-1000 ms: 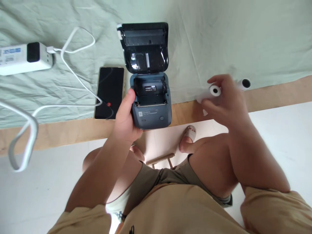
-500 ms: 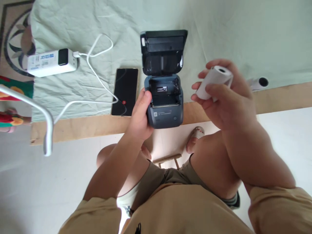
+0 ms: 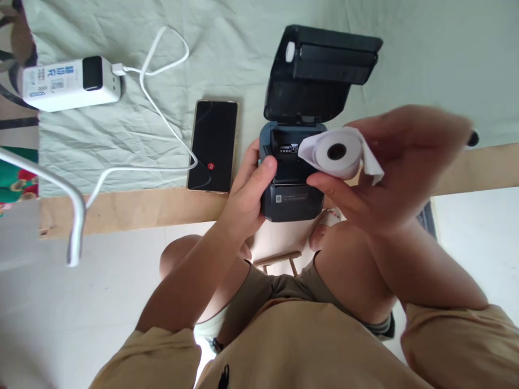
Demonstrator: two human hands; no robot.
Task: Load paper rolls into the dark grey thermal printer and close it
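Note:
My left hand point(image 3: 253, 186) grips the left side of a dark label printer point(image 3: 292, 204), its thumb on the rim. The printer's lid point(image 3: 312, 100) stands raised, and a small printed label shows inside the paper bay. In my right hand point(image 3: 389, 173) is a white paper roll point(image 3: 338, 154), its dark core hole facing me and a loose paper end hanging at its right. The roll overlaps the right edge of the open bay; whether it touches the printer I cannot tell. Parts of my right hand are blurred.
A phone point(image 3: 214, 143) with a dark screen lies left of the printer. A white power bank point(image 3: 73, 84) with a plugged-in white cable point(image 3: 150, 97) lies farther left on the green cloth point(image 3: 227, 48). The table's wooden edge point(image 3: 121, 210) runs along the front.
My right hand has brought the paper roll leftward to the printer's bay and turned its end toward me. The printer has shifted right in my left hand, its lid tilting.

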